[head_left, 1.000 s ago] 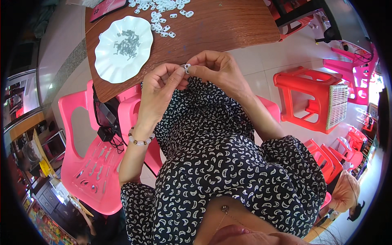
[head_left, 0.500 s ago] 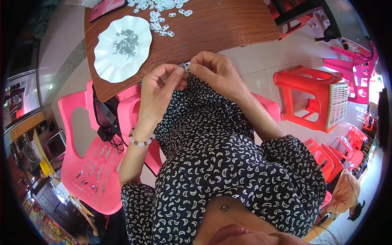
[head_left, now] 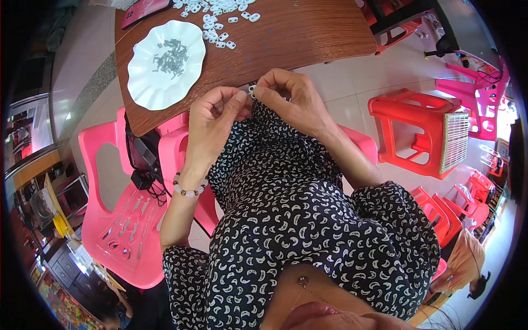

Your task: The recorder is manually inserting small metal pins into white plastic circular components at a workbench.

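Observation:
Just off the table's near edge, above my lap, my two hands meet fingertip to fingertip. Between the thumb and fingers of my right hand (head_left: 294, 103) is a small white plastic piece with holes (head_left: 252, 89). My left hand (head_left: 219, 113) is closed in a pinch beside it; whatever its fingertips hold is too small to make out. A white wavy-edged plate (head_left: 142, 91) lies left of my hands, with a heap of small grey pieces (head_left: 171, 59) on it. More white two-holed pieces (head_left: 219, 6) are scattered at the far side of the table.
The brown wooden table (head_left: 297, 36) bears a pink flat case (head_left: 146, 11) at its far left. A pink chair (head_left: 124, 236) stands to my left with a black bag (head_left: 142, 151) by it. At right are red stools (head_left: 407, 132), and a person (head_left: 465, 261) is farther back.
Both hands stay in nearly the same place. The right fingers have shifted very slightly around the white piece; nothing has been let go.

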### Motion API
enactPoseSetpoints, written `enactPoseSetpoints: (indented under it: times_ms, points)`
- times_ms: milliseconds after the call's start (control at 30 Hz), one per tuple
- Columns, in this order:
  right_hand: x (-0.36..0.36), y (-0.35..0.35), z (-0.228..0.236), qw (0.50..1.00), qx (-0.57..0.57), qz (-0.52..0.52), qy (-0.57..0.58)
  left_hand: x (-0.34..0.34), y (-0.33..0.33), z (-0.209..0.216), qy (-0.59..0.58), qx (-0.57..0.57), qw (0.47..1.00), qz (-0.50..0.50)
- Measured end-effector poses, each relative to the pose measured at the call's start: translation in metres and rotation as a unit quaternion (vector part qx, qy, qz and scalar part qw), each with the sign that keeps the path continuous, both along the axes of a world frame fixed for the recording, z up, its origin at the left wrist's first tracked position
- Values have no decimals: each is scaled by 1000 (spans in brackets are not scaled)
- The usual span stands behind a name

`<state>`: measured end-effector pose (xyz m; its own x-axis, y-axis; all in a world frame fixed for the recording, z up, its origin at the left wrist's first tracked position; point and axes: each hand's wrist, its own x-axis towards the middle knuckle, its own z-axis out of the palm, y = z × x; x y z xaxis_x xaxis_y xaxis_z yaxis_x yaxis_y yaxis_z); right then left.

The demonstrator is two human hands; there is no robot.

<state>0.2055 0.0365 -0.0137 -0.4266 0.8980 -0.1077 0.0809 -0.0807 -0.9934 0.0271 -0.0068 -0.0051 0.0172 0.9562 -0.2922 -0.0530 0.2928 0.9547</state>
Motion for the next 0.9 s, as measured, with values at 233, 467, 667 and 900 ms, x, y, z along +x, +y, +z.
enactPoseSetpoints:
  times_ms: [233,467,667,900]
  points:
    - [-2,-1,2,1000,4,0,-17,-1,-1,-1,8,2,1000,4]
    - [-2,-2,4,999,24,-9,-25,2,-2,2,47,15,999,5]
    - [0,0,4,999,32,-18,-7,1,-2,-2,41,11,999,4]
    - [1,1,7,999,34,-6,-20,-2,-1,-4,12,1,1000,-2]
